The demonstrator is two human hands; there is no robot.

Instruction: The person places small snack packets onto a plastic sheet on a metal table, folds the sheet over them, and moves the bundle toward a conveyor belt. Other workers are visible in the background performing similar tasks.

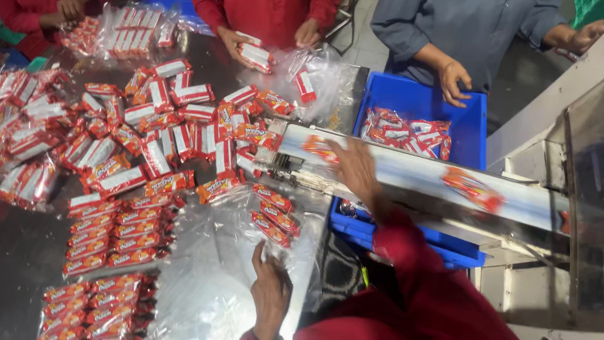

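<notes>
at one o'clock from the packet heap (157, 145) on the worktop (28, 252), the right hand (355, 167) reaches over the conveyor (415, 173), fingers loosely apart near a blurred packet (319, 148). at six o'clock the left hand (270, 293) rests on a clear bag (207, 264), fingers spread, empty. a blue crate (469, 126) sits beyond the belt.

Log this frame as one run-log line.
right hand: open, over conveyor belt, near blurred red packet | left hand: open, on clear plastic bag | blue crate: holds packets
</notes>
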